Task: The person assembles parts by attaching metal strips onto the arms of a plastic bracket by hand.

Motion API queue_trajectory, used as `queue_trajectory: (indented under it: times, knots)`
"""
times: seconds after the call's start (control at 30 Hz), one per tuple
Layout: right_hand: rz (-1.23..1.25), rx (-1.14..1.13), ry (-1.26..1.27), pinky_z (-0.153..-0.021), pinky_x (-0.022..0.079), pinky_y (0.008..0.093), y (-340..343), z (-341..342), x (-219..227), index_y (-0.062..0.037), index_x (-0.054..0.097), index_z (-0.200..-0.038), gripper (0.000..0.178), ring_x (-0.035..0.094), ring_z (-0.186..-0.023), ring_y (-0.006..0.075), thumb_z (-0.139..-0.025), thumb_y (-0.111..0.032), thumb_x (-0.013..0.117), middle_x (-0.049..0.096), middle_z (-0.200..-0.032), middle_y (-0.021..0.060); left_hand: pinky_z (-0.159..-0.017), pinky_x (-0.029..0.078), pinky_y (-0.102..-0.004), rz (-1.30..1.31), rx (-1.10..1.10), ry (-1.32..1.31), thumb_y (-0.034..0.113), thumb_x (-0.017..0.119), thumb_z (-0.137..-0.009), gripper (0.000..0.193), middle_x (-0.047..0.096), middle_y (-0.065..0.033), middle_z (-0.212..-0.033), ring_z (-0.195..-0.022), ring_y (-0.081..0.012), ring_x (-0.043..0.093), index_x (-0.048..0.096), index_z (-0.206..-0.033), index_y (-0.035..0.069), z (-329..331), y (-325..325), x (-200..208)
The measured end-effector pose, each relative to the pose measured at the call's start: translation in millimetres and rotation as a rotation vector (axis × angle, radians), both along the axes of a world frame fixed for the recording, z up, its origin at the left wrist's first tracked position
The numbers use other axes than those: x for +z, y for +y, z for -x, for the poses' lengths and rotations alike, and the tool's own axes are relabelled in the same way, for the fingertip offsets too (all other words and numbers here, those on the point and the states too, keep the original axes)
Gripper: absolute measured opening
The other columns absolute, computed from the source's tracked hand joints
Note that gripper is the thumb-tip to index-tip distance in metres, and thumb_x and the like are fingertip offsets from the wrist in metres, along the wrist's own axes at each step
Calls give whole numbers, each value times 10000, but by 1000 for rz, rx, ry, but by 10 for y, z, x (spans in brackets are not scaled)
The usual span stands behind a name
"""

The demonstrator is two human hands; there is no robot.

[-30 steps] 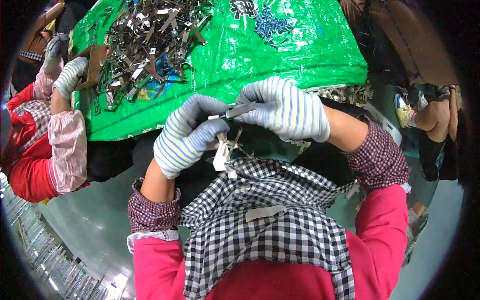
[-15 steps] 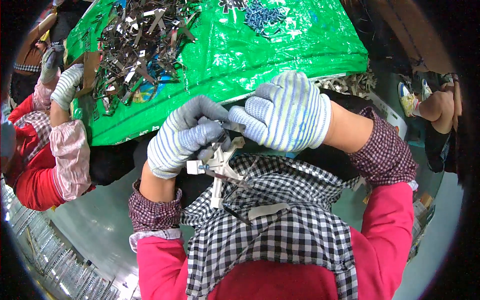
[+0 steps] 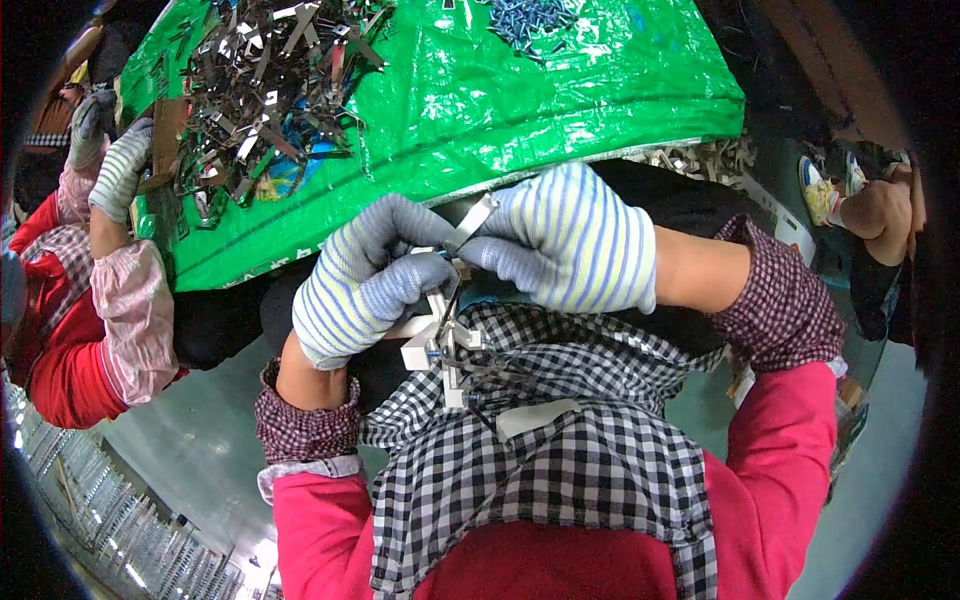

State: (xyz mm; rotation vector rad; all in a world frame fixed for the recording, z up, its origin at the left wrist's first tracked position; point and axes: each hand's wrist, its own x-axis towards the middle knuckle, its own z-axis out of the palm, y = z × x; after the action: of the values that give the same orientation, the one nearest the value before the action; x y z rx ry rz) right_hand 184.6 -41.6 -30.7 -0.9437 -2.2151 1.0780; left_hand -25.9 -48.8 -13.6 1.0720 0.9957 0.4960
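Note:
Both my hands wear striped knit gloves and meet above my lap, at the near edge of the green sheet. My left hand [image 3: 360, 285] pinches a white plastic bracket [image 3: 440, 345] with several arms, which hangs below the fingers. A blue screw shows in the bracket's lower part. Between thumb and fingers, my right hand [image 3: 570, 240] grips a flat shiny metal strip [image 3: 475, 222]. The strip stands tilted, its lower end close to the left fingertips; whether it touches the bracket there is hidden by the gloves.
On the green sheet [image 3: 450, 130] lie a heap of metal strips [image 3: 270, 100] and a pile of blue screws [image 3: 530, 22]. White plastic parts [image 3: 700, 158] are heaped beyond my right hand. At left, a co-worker's gloved hand [image 3: 122, 172] rests by a cardboard piece [image 3: 165, 140].
The white bracket has turned and now hangs more upright under my left hand. My right hand has rolled and dropped slightly, and the metal strip now points up.

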Motion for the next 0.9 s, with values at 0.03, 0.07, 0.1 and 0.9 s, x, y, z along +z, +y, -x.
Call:
queue_trajectory:
  times: [0.03, 0.07, 0.1, 0.9]
  knots:
    - [-1, -2, -1, -475, 427, 397, -14, -3, 5, -49, 582, -753, 169, 554, -550, 328, -787, -214, 563, 551, -608, 160, -618, 460, -218, -31, -25, 43, 152, 643, -764, 230, 603, -62, -771, -681, -100, 574, 540, -898, -3, -1, -4, 5]
    - [190, -39, 34, -484, 431, 382, -35, -1, 10, -42, 604, -760, 184, 559, -555, 321, -788, -221, 573, 564, -624, 172, -630, 459, -226, -41, -38, 48, 154, 636, -771, 224, 603, -58, -769, -690, -102, 571, 545, -903, -2, -3, -19, 1]
    - [380, -78, 68, -493, 436, 367, -55, -5, 13, -35, 627, -766, 200, 565, -559, 313, -788, -229, 583, 577, -640, 184, -630, 459, -226, -44, -40, 47, 154, 636, -771, 224, 603, -58, -769, -690, -102, 571, 545, -903, -2, -8, -28, -11]
    - [477, -306, 206, -649, 444, 263, 278, -137, 495, 7, 617, -897, 285, 535, -717, 105, -806, -263, 637, 614, -762, 67, -637, 488, -310, -157, 310, -746, 197, 696, -754, 313, 593, -99, -805, -721, -201, 595, 505, -968, 72, 37, 100, -2]
